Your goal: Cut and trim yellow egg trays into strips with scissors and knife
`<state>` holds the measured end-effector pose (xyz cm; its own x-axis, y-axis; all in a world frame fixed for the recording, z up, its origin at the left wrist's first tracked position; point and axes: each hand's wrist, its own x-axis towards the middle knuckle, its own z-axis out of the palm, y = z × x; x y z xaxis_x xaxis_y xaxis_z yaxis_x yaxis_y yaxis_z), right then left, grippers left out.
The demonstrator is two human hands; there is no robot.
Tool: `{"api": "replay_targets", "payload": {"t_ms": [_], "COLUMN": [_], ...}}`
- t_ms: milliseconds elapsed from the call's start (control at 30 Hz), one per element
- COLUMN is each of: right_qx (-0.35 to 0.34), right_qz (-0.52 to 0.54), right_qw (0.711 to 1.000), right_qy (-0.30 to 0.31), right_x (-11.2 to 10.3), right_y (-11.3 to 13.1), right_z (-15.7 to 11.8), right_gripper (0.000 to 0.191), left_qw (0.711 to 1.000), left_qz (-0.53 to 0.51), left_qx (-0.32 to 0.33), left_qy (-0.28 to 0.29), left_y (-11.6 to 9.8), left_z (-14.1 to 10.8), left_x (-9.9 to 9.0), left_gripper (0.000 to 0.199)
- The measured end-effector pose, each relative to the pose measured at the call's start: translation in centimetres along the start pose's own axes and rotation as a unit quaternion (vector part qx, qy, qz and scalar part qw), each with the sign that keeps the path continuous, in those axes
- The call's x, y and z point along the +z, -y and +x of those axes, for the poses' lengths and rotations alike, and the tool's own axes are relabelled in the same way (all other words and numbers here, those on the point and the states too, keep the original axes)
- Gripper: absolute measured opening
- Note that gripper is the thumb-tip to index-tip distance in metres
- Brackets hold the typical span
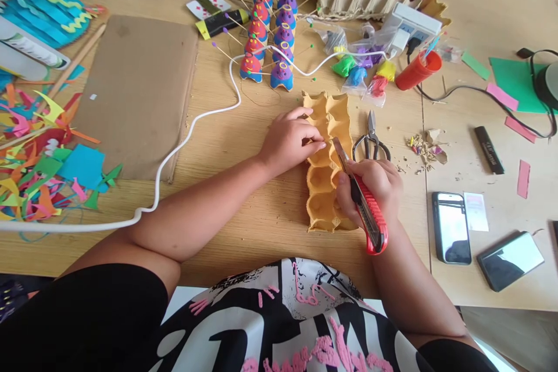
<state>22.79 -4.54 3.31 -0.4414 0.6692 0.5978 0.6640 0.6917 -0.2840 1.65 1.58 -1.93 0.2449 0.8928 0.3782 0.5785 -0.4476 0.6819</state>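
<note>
A yellow egg carton with two rows of cups lies open side up before me. My left hand grips its left edge near the middle, thumb and fingers closed on the cardboard. In my right hand is a red box cutter. Its blade points away from me, with the tip over the carton's right row of cups. Part of the carton's right side is hidden behind that hand. Just beyond the knife lie scissors with black handles, beside the carton.
Painted egg-cup figures with pins stand behind the carton. A white cable crosses the table and my left forearm. Cardboard and paper scraps lie left. To the right are a phone, a red cup and shavings.
</note>
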Motion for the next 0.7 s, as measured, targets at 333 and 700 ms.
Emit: {"api": "replay_targets", "payload": {"t_ms": [333, 700], "right_qx": [-0.008, -0.01], "right_qz": [0.009, 0.007], "right_qw": [1.0, 1.0], "right_qy": [-0.008, -0.003], "right_x": [-0.06, -0.34], "right_y": [0.27, 0.26], "right_z": [0.19, 0.14], "right_gripper": [0.013, 0.012], "left_qw": [1.0, 1.0], "left_qz": [-0.004, 0.002], "left_qx": [0.003, 0.008], "left_qy": [-0.004, -0.007], "left_y": [-0.02, 0.01], "left_z": [-0.02, -0.02], "left_x": [0.01, 0.02], "left_gripper": [0.008, 0.009]}}
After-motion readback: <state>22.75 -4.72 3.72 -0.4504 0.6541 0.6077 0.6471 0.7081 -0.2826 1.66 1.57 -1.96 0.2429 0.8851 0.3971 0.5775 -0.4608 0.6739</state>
